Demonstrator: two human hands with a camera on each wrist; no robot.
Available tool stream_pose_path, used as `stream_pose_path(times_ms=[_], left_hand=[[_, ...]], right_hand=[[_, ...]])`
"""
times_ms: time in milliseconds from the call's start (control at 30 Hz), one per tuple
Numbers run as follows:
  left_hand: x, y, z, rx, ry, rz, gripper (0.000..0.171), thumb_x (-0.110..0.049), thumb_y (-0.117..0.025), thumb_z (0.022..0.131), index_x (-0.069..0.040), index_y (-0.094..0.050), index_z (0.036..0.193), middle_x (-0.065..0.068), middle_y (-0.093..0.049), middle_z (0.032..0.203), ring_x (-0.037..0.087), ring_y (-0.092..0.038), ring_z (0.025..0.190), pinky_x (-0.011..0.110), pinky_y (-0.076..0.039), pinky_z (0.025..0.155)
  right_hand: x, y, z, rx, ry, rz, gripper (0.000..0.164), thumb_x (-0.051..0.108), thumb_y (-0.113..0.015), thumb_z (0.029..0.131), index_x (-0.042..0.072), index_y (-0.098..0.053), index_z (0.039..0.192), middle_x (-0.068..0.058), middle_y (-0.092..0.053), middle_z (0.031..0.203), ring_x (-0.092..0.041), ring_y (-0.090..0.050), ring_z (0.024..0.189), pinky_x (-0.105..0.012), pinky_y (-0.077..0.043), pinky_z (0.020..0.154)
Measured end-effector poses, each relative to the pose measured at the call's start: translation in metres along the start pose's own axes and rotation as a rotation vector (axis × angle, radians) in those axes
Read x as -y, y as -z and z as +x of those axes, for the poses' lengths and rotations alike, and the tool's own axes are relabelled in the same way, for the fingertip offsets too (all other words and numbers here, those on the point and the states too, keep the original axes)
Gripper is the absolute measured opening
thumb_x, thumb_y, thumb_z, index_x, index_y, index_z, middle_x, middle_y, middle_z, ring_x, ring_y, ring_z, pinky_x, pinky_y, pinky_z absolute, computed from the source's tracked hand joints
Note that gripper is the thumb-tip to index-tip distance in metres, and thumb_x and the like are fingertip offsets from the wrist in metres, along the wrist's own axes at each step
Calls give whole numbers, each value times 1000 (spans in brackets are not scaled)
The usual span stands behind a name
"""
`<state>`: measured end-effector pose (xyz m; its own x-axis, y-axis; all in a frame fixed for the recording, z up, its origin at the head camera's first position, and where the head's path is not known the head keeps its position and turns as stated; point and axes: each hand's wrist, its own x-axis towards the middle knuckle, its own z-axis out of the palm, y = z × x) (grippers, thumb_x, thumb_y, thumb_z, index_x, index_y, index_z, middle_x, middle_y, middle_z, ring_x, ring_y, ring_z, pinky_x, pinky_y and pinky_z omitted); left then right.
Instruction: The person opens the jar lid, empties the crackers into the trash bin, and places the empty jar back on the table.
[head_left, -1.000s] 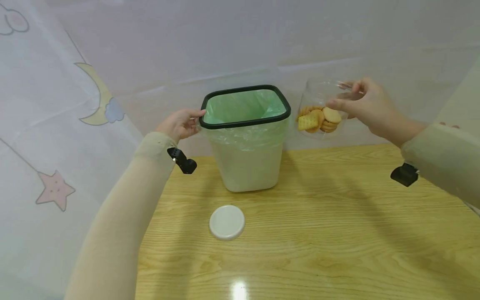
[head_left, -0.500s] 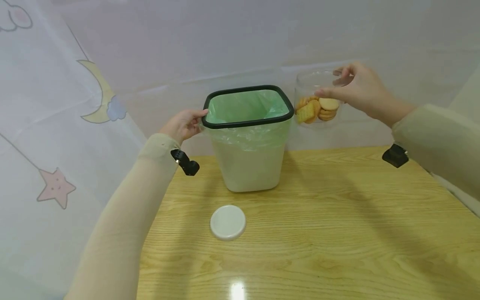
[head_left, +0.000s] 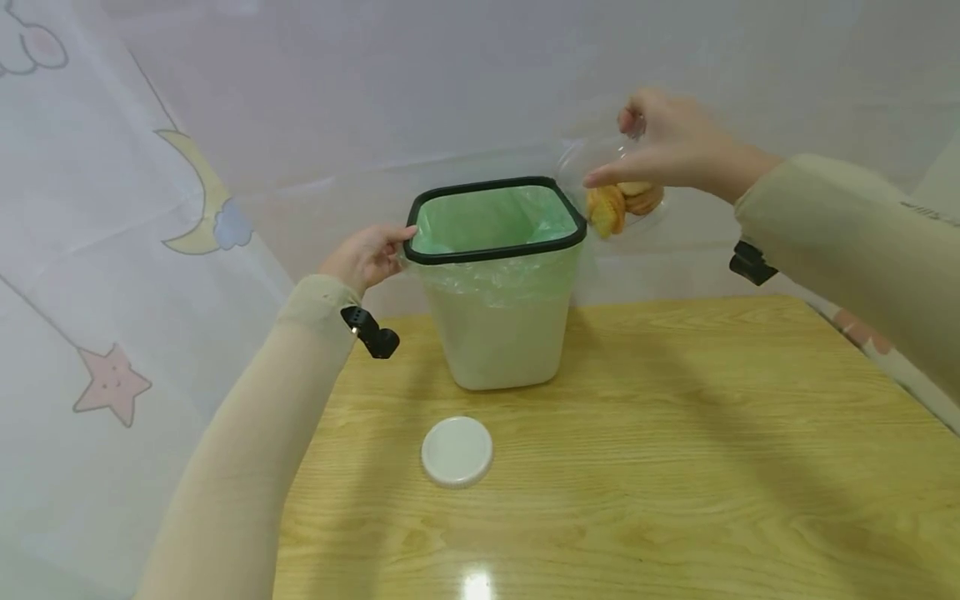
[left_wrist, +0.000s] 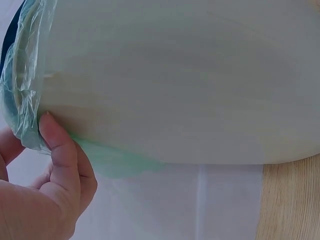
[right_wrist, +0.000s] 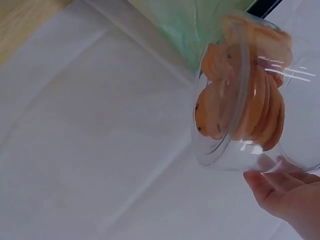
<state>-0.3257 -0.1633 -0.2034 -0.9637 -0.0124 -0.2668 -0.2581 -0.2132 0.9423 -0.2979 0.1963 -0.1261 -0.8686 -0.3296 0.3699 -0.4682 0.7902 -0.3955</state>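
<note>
My left hand (head_left: pixel 369 257) pinches the left rim of a pale trash can (head_left: pixel 498 333), thumb on top and fingers below; the left wrist view shows its fingers (left_wrist: pixel 62 150) on the bag's folded edge. A green plastic bag (head_left: pixel 480 218) lines the can beneath a black rim frame (head_left: pixel 498 252). My right hand (head_left: pixel 675 146) grips a clear jar (right_wrist: pixel 210 155) near its mouth, raised beside the can's right rim. The jar tilts toward the can. Round and square crackers (head_left: pixel 606 210) lie inside it, bunched at the lower part. The right wrist view shows them through the clear wall.
A round white lid (head_left: pixel 457 452) lies on the wooden table (head_left: pixel 675 467) in front of the can. Behind stands a pale cloth backdrop (head_left: pixel 360 92) with moon and star prints. Small black cameras are strapped at both wrists.
My right hand has risen and moved left with the jar, bringing it close to the can's right rim and tilting it more. My left hand stays at the rim.
</note>
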Motion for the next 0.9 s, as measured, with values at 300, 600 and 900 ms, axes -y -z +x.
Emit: stream_pose_path(times_ms=[300, 600, 900], left_hand=[[2, -2, -1, -1, -3, -32, 26, -5, -58, 96, -7, -61, 70, 0, -46, 62, 9, -40, 54, 23, -41, 55], [4, -2, -4, 10, -4, -54, 13, -5, -58, 96, -5, -62, 84, 1, -46, 68, 11, -36, 55, 24, -36, 54], [4, -4, -4, 29, -19, -27, 12, -7, -58, 97, -7, -62, 85, 0, -45, 67, 12, -36, 57, 25, -35, 55]], right_hand=[[11, -4, 13, 45, 86, -26, 78, 42, -78, 80, -4, -38, 129, -27, -45, 125, -40, -45, 108, -52, -40, 85], [15, -17, 23, 92, 151, -20, 101, 38, -80, 81, -7, -20, 149, -28, -33, 148, -44, -31, 135, -53, -27, 110], [19, -16, 28, 142, 161, -144, 105, 48, -75, 83, -6, -18, 152, -26, -24, 154, -44, -23, 140, -53, -18, 114]])
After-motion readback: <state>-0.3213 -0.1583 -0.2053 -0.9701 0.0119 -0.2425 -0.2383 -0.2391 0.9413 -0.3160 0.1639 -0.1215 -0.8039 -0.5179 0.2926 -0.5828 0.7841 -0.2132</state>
